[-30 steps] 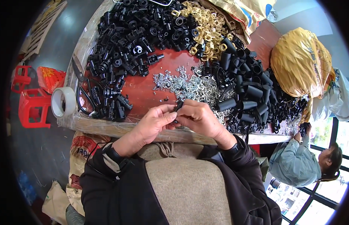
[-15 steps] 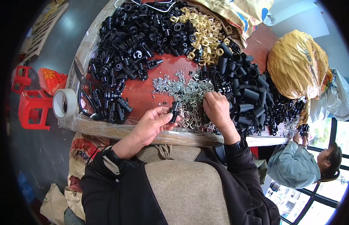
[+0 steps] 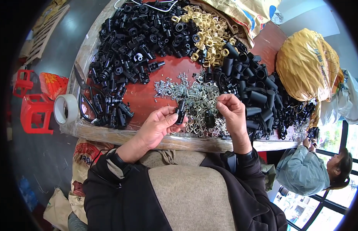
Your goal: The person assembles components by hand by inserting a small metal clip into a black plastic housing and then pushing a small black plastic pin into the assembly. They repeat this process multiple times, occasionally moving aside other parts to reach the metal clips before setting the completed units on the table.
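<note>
My left hand (image 3: 160, 125) grips a black plastic fitting (image 3: 180, 111) with a stepped, tubular shape, held upright between thumb and fingers. My right hand (image 3: 233, 111) hovers at the right edge of the bent metal clips (image 3: 202, 96), thumb and forefinger pinched together. Whatever is in that pinch is too small to make out. Beside it, a dark fitting (image 3: 209, 119) lies on the clips. Small silvery metal pieces (image 3: 169, 87) are scattered left of the clips on the red tabletop (image 3: 142, 101).
Black fittings (image 3: 125, 46) heap at the far left, with yellow plastic rings (image 3: 209, 32) beside them. Black tubes (image 3: 256, 92) pile at right. Scissors (image 3: 83, 82) and a tape roll (image 3: 66, 109) lie on the left edge. A person (image 3: 306, 169) works at the right end.
My right hand has lifted out of the metal clips and shifted right, its fingertips still pinched. The left hand keeps its hold on the fitting, almost unmoved.
</note>
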`<act>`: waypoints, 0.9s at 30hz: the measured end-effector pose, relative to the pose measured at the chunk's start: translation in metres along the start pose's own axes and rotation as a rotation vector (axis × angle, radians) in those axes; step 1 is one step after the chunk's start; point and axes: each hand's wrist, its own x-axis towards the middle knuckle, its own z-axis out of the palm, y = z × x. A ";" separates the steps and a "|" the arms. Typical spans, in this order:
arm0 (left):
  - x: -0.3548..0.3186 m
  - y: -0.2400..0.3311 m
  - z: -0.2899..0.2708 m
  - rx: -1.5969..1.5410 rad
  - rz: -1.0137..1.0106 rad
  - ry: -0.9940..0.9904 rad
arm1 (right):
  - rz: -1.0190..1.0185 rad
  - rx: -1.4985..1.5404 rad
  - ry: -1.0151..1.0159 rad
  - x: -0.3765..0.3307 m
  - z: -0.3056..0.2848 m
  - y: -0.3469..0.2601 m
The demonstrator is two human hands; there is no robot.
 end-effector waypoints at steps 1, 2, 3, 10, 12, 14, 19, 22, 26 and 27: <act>0.002 0.001 0.002 -0.002 -0.003 0.003 | 0.004 0.001 0.000 -0.001 0.002 0.000; 0.004 0.002 0.004 0.001 -0.001 -0.021 | 0.026 0.054 -0.022 -0.003 0.005 0.001; 0.005 0.003 0.007 0.004 0.002 -0.045 | 0.047 0.107 -0.045 -0.005 0.008 0.001; 0.007 0.002 0.012 -0.017 0.056 -0.150 | 0.183 0.354 -0.193 -0.016 0.030 0.004; 0.005 0.000 0.011 -0.042 0.051 -0.181 | 0.239 0.402 -0.216 -0.019 0.035 0.000; 0.002 0.001 0.013 -0.031 0.053 -0.211 | 0.310 0.470 -0.263 -0.020 0.033 -0.002; -0.002 0.002 0.017 0.013 0.022 -0.330 | 0.557 0.725 -0.365 -0.024 0.040 -0.009; -0.002 0.003 0.017 0.014 0.014 -0.346 | 0.583 0.746 -0.363 -0.024 0.042 -0.007; -0.001 0.003 0.013 -0.028 0.022 -0.288 | 0.394 0.542 -0.328 -0.026 0.047 -0.003; -0.001 0.003 0.012 -0.048 0.015 -0.261 | 0.247 0.412 -0.301 -0.029 0.049 -0.003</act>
